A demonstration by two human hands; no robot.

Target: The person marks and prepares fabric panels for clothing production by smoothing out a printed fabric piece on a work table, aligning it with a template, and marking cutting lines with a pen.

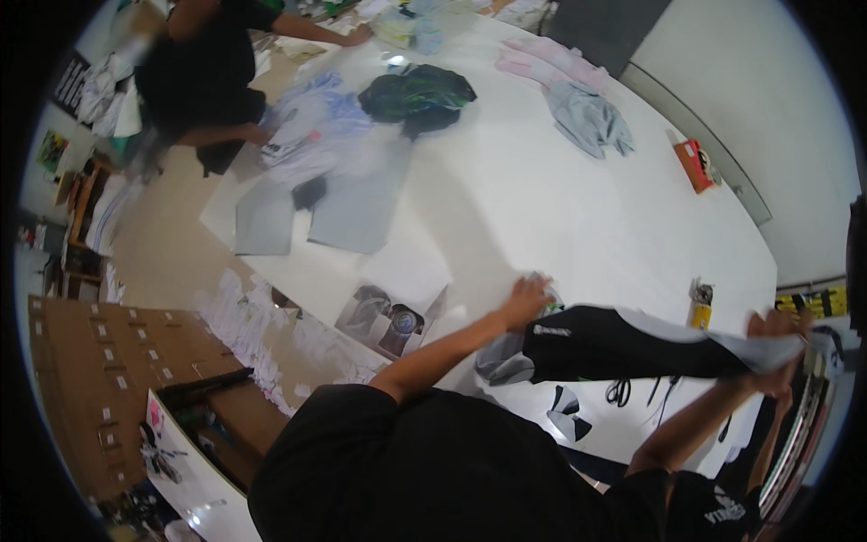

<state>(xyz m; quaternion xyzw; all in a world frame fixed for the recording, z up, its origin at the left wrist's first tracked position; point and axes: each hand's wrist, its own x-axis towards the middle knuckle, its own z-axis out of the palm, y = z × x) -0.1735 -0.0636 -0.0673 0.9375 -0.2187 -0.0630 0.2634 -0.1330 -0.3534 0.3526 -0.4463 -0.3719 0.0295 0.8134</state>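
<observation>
A black and grey garment stretches across the near right of the white table. My right hand, somewhat blurred, is closed round its grey right end, raised off the table. At the garment's left end my left hand rests by some grey fabric, with its fingers apart. Grey cloth bunches under the left forearm. Just below the garment lie small black and white fabric scraps, black-handled scissors and thin dark tools.
Another person handles pale clothes at the far left. A dark green bundle, grey cloth, pink cloth and a red tape dispenser lie farther back. Another arm is close at right. Brown cartons stand left.
</observation>
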